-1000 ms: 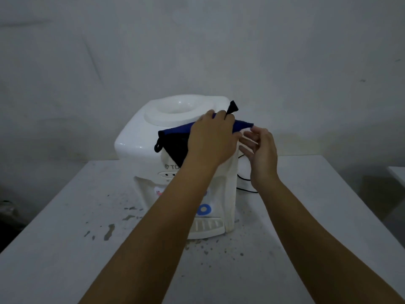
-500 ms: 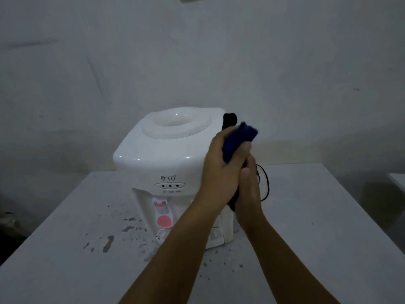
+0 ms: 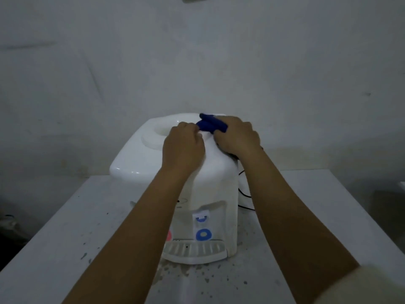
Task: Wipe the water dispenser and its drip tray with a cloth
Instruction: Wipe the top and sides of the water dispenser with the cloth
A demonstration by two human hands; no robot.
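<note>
Cloth (image 3: 210, 126) held bunched atop dispenser (image 3: 175, 163), gripped by left hand (image 3: 183, 148) and right hand (image 3: 237, 139). Risk: light dispenser shoved along table (image 3: 65, 227); cord (image 3: 243, 191) snagged.

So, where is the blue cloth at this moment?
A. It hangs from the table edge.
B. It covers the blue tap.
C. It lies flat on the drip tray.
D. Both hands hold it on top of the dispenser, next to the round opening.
D: the blue cloth is bunched between the left hand and the right hand on top of the water dispenser, while the drip tray lies bare.
</note>
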